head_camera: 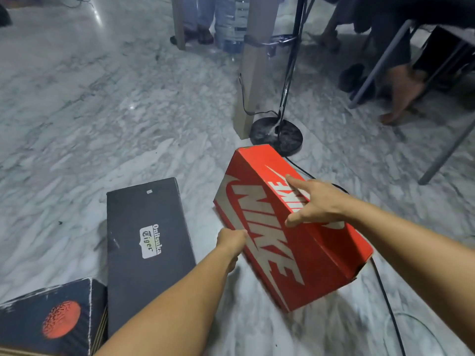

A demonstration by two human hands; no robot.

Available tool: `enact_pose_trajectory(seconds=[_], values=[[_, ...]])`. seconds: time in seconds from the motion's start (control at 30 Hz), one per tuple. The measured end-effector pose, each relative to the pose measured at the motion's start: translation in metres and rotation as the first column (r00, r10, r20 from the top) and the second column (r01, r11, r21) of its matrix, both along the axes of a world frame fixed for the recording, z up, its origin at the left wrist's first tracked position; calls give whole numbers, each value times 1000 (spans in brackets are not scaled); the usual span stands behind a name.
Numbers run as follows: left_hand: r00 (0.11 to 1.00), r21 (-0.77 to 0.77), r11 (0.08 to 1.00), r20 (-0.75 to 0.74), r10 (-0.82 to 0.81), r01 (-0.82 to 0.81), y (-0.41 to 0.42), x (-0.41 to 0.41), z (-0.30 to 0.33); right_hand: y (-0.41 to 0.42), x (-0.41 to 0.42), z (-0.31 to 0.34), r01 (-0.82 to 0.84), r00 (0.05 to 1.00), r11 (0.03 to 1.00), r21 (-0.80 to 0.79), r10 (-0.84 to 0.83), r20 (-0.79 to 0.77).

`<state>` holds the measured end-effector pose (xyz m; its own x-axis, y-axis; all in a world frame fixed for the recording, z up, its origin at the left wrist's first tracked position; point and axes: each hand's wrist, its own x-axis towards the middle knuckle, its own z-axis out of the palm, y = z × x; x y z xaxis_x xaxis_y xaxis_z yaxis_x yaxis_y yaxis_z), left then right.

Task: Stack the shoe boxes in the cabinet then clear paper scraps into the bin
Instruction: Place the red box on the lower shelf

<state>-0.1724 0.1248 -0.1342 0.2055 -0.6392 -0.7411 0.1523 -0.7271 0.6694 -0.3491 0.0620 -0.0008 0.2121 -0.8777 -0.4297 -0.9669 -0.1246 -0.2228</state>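
- One head-worn wide-angle view, facing forward and down at the marble floor (108, 104).
- It sits close above both forearms and the boxes.

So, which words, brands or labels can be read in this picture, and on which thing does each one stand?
"NIKE", large pale letters with a swoosh, on the broad face of the red box.
"NIKE", a second smaller print on the same box's adjoining face, partly covered by the right hand.
"Onitsuka Tiger", on the pale label of the black box.
Small white sticker near that box's far end: too small to read.
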Motion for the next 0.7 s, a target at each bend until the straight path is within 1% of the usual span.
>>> enact_pose_trajectory(seconds=[0.17,0.3,0.43,0.57,0.63,0.7], values=[[988,80,996,-154,-17,29,10,-26,-16,-10,-27,-9,98,984,994,-55,-88,158],[943,88,994,-319,96,-71,13,-45,-22,-14,-42,-16,176,940,983,-46,-154,306],[871,20,982,-459,177,-189,5,-47,-13,-24,-47,-4,254,876,967,-24,-219,430],[788,-84,950,-583,198,-301,-13,-24,13,-33,-36,38,290,757,956,42,-256,601],[777,-129,938,-602,184,-322,-21,-4,34,-37,-21,62,287,738,957,36,-245,628],[791,-195,925,-591,156,-327,-27,21,56,-41,-1,84,274,732,962,22,-223,644]])
